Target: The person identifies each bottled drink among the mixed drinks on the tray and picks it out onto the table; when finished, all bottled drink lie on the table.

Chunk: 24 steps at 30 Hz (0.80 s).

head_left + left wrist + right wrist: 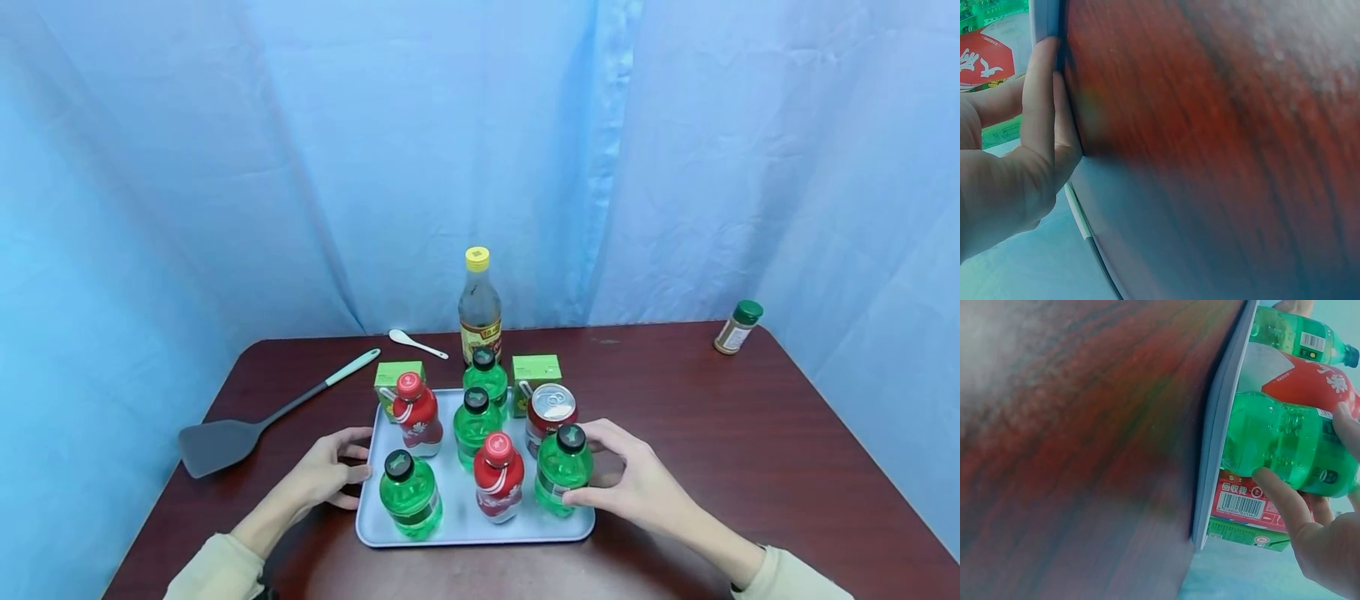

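My right hand (pixel 637 479) grips a green plastic bottle (pixel 558 475) with a black cap at the tray's front right corner, thumb and fingers on either side of it. The bottle (pixel 1285 444) stands upright in the head view. Relaxed fingers of my left hand (pixel 330 471) touch the left rim of the pale tray (pixel 457 533); in the left wrist view they lie along its side. Several green bottles, including one at front left (pixel 412 500), two red bottles (pixel 498 487) and a drink can (pixel 553 404) stand on the tray.
Two green cartons (pixel 536 375) stand at the tray's back. Behind them is a tall yellow-capped bottle (pixel 480 308). A grey spatula (pixel 221 446) and a white spoon (pixel 416 342) lie left. A green-lidded spice jar (pixel 738 327) stands far right. Blue curtains (pixel 450 150) surround the table.
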Tool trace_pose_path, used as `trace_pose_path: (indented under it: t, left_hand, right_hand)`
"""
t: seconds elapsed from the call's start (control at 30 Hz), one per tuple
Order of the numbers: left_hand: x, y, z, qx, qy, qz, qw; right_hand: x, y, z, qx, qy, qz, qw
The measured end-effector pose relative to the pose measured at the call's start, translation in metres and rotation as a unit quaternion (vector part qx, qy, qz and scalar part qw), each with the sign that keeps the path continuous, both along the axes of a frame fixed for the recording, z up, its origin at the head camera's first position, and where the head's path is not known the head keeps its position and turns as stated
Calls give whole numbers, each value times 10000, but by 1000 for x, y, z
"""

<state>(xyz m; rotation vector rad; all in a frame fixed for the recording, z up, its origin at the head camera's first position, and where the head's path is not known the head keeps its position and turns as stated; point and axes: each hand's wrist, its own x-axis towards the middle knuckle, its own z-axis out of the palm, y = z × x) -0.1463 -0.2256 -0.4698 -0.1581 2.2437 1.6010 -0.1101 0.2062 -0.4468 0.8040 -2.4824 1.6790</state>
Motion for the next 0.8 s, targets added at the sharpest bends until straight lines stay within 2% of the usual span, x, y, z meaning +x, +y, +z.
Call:
trace_pose_path:
  t: [0.1, 0.27, 0.47, 0.57, 0.67, 0.8]
  left_hand:
    - [-1, 1, 0, -10, -23, 9, 10000]
    - [0, 1, 2, 17, -67, 45, 10000]
    - [1, 0, 4, 29, -118, 103, 9999]
    - [0, 0, 4, 35, -137, 114, 9998]
    - [-1, 0, 3, 57, -160, 127, 9998]
    - [-1, -1, 2, 116, -162, 99, 9998]
  right_hand:
    - [1, 2, 2, -96, -124, 79, 9998]
    - [2, 4, 11, -25, -77, 149, 9999]
    - [-1, 16, 32, 540, 302, 158, 9980]
    - [-4, 27, 45, 750, 301, 95, 9967]
    - [-8, 39, 55, 681, 176, 46, 9975]
    - [-16, 54, 65, 573, 79, -254, 9980]
